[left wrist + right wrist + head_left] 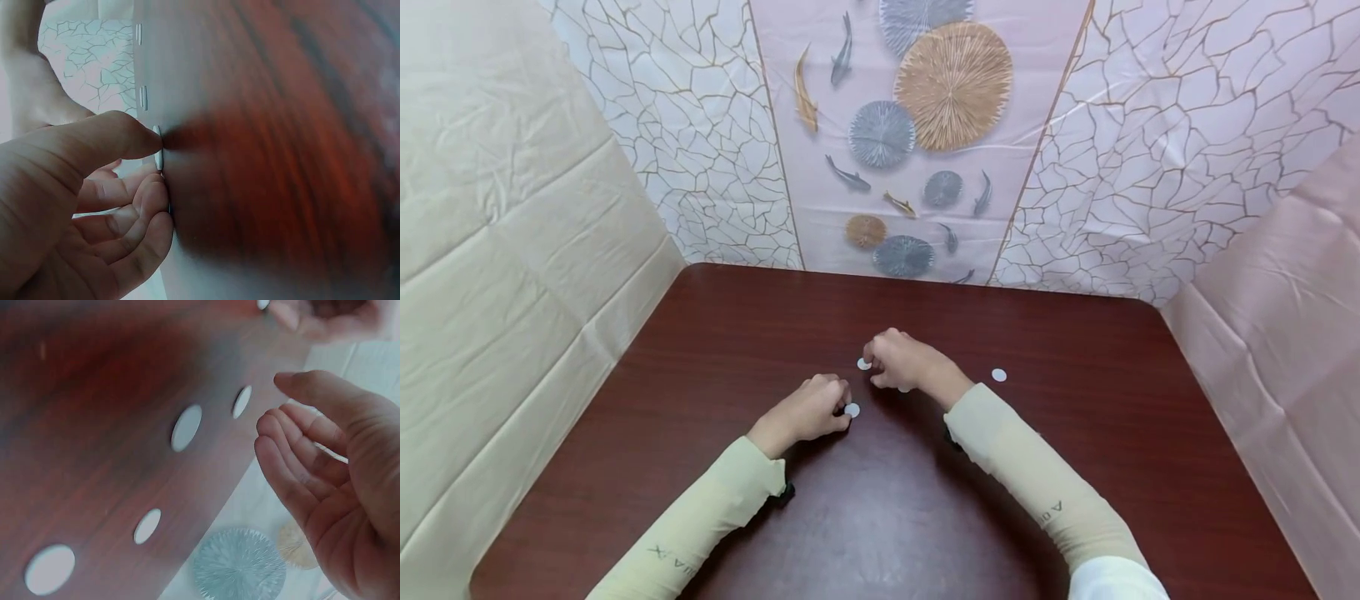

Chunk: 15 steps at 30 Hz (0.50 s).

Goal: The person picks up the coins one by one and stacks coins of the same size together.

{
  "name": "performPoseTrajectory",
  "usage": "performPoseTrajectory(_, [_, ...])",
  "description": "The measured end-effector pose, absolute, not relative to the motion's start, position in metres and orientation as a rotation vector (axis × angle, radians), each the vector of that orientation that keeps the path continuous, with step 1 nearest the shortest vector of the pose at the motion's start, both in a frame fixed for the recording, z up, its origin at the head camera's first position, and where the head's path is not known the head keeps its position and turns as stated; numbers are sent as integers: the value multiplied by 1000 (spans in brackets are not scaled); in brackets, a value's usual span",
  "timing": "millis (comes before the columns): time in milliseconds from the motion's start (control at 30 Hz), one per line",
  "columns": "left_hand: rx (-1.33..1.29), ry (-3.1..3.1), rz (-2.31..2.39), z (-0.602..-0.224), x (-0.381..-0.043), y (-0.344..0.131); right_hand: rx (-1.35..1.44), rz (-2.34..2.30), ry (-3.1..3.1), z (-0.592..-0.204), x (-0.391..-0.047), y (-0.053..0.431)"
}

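My left hand (pixel 808 410) is low at the tabletop, thumb and fingertips at opposite edges of a small white disc (pixel 852 410). In the left wrist view this disc (pixel 158 148) appears edge-on between the thumb and the curled fingers. My right hand (pixel 910 362) hovers above the table, farther back and to the right. Its fingers (pixel 281 469) bend loosely, the thumb stands apart from them, and nothing is held. Another white disc (pixel 864 363) shows by its fingertips, and one more disc (pixel 904 389) is mostly covered by this hand in the head view.
A separate white disc (pixel 999 375) lies right of the right hand. Several discs, including a large-looking one (pixel 50 569), lie spread over the wood in the right wrist view. The dark red-brown table (pixel 737 325) is bordered by patterned cloth (pixel 700 125) behind and plain cloth at both sides.
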<state>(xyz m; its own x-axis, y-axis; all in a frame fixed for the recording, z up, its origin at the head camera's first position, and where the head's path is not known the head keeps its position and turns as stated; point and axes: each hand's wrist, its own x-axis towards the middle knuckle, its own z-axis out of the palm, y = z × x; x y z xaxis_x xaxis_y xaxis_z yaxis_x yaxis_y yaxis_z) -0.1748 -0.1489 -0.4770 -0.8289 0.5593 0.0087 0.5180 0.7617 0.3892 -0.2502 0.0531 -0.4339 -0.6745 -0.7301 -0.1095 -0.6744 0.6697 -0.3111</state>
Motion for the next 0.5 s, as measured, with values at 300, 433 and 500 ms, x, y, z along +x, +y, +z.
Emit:
performPoseTrajectory(300, [847, 2820, 582, -473, -174, -148, -1091, -256, 2601, -437, -273, 43])
performPoseTrajectory(433, [829, 2821, 568, -472, -174, -147, -1028, -205, 2605, -438, -277, 37])
performPoseTrajectory(500, [837, 2828, 566, -472, -175, -148, -998, -182, 2602, -438, -279, 34])
